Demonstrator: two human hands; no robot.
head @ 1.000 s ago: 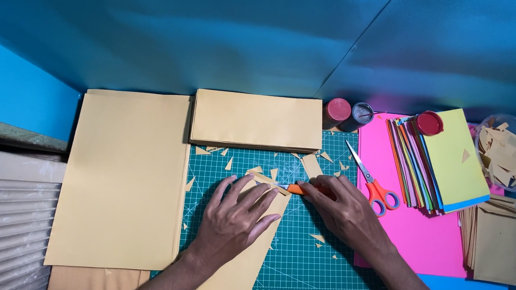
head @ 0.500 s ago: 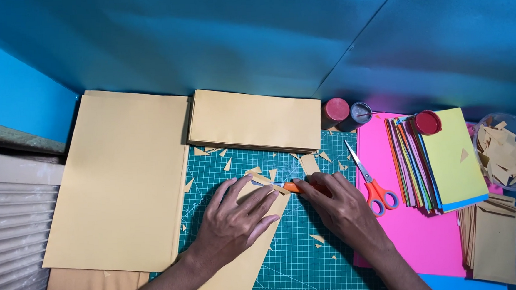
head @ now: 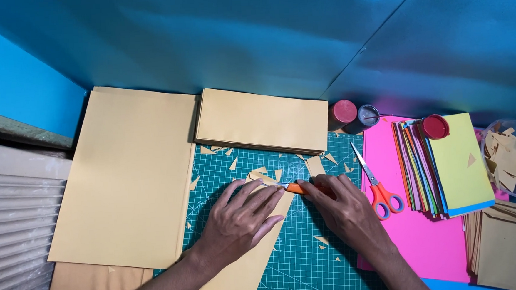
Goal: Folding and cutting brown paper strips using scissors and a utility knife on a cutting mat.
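Far to the left of the fingers lies a large tan sheet point(head: 127, 175), flat and untouched, overlapping the left border of the green cutting mat point(head: 311, 254). The left hand point(head: 238, 219) lies flat on a long tan paper strip point(head: 241, 275) that runs from the bottom edge up toward the middle of the mat; its fingers point(head: 254, 193) are spread wide and pressed down, gripping nothing, only pinning the paper. That spread looks right for a clean cut: the paper should stay pinned close to the blade line, with the fingertips kept behind the blade's path rather than ahead of it.

Just right of those fingertips sits the orange craft knife point(head: 296, 188), its tip at the strip's upper end. The right hand point(head: 347, 214) is closed around the knife, fingers curled over the handle so that most of it is hidden. A low blade angle and one steady stroke along a mat grid line would likely give the cleanest edge.

Beyond the fingers, small tan offcuts point(head: 264, 173) dot the mat below a stack of tan paper point(head: 262, 121). Right of the right hand lie orange-handled scissors point(head: 378, 186) on a pink sheet point(head: 416, 237), then a stack of coloured paper point(head: 441, 165).
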